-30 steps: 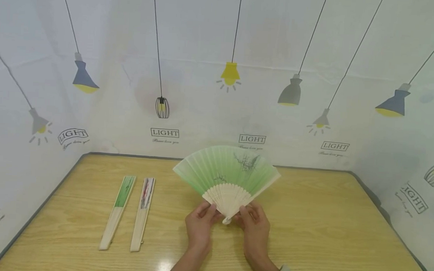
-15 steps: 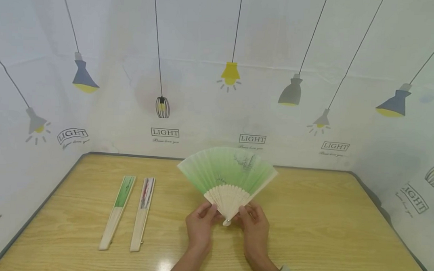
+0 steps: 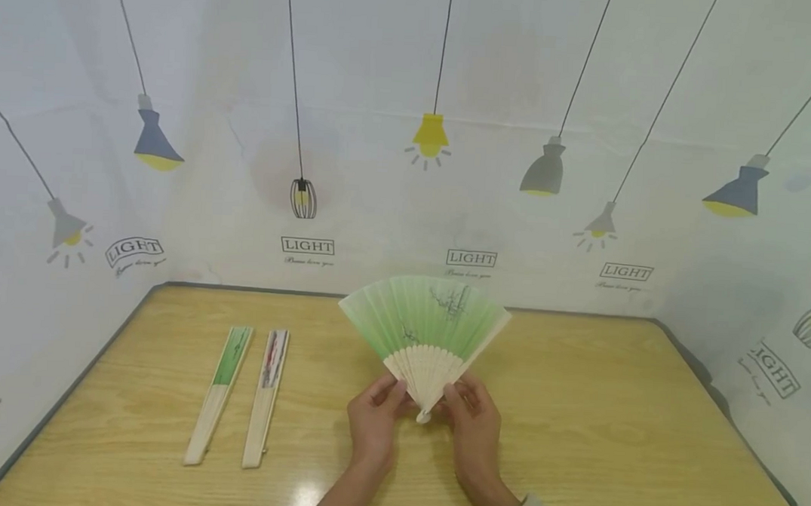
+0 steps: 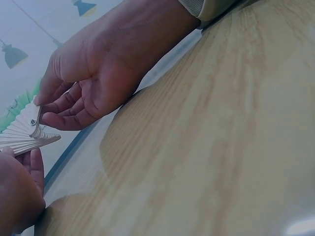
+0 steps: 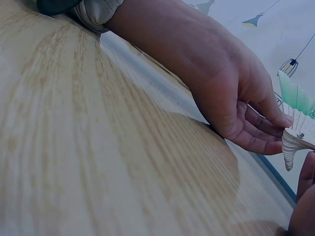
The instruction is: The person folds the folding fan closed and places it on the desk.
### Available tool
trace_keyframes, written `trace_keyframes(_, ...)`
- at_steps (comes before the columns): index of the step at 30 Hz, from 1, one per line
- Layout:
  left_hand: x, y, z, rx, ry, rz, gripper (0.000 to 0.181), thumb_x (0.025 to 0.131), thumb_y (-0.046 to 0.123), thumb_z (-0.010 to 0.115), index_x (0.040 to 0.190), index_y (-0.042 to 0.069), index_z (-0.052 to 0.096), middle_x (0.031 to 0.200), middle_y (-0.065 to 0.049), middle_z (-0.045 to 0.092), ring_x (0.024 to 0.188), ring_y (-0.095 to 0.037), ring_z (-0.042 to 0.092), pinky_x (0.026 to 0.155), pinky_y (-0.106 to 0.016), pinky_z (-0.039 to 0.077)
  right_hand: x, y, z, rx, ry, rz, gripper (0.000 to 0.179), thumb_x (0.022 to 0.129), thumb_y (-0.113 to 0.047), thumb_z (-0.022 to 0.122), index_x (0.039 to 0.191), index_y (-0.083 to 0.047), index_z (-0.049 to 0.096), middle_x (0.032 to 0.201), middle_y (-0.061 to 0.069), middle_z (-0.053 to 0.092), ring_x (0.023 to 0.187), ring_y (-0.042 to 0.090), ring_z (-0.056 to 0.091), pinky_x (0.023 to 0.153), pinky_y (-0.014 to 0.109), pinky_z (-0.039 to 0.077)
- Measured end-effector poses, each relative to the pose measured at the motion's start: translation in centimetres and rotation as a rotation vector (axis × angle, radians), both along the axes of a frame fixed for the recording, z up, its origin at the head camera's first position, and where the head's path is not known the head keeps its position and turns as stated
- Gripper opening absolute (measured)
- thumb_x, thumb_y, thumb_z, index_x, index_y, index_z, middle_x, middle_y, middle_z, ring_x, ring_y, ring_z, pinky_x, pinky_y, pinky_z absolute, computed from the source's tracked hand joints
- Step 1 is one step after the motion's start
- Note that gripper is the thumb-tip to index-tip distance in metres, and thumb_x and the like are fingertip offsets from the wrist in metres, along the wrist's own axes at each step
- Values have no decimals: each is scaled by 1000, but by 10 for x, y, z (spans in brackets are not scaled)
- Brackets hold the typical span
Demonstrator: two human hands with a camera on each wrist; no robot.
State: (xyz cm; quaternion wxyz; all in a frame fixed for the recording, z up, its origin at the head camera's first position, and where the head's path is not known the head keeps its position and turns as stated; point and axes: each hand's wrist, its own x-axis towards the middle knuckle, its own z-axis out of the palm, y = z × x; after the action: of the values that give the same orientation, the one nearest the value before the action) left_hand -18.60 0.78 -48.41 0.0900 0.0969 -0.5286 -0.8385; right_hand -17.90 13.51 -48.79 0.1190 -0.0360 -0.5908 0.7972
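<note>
A green paper fan (image 3: 423,314) with pale slatted ribs and a dark branch-like print is held spread, above the table. My left hand (image 3: 373,425) pinches its left outer rib between thumb and fingers. On the opposite side my right hand (image 3: 477,433) pinches the right outer rib. The rivet end of the fan points down between both hands; its metal rivet shows in the left wrist view. Fingers behind the ribs are partly hidden. To the left lie two folded fans, a green folded fan (image 3: 219,396) and a folded fan with a red-and-grey print (image 3: 266,398).
The wood-grain table (image 3: 608,428) carries the folded fans side by side, lying lengthwise away from me. Pale cloth walls (image 3: 373,206) printed with hanging lamps and "LIGHT" labels rise at its back and sides.
The spread fan has narrowed from both sides, its outer edges coming closer together. My right hand has shifted slightly to the left. The folded fans have stayed in place.
</note>
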Motion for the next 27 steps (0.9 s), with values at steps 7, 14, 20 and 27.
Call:
trace_keyframes(7, -2, 1, 0, -2, 0, -3, 23, 90, 7, 66, 108, -6, 66, 90, -16, 68, 76, -21, 67, 73, -35, 59, -1, 1, 2, 20, 1, 7, 37, 91, -13, 67, 125, -3, 56, 105, 17, 56, 93, 21, 62, 83, 36, 56)
trace_keyframes(14, 0, 0, 2, -43, 9, -25, 23, 90, 8, 66, 108, -5, 67, 90, -15, 69, 74, -21, 67, 72, -34, 59, -1, 0, 5, 35, -1, 14, 36, 91, -13, 67, 125, -4, 57, 105, 17, 57, 93, 20, 61, 83, 35, 56)
trace_keyframes(20, -1, 0, 0, -55, -9, -25, 23, 91, 7, 65, 110, -5, 66, 92, -15, 69, 74, -20, 67, 73, -35, 58, 0, -1, 3, 33, -4, 11, 35, 90, -12, 67, 123, -4, 58, 104, 16, 59, 92, 21, 62, 84, 37, 56)
trace_keyframes(27, 1, -1, -1, -79, -9, -32, 24, 90, 7, 66, 112, -3, 67, 97, -15, 69, 73, -19, 66, 73, -34, 58, -1, -2, 0, 71, -2, -5, 34, 89, -11, 68, 122, -5, 60, 98, 14, 58, 90, 21, 64, 80, 36, 57)
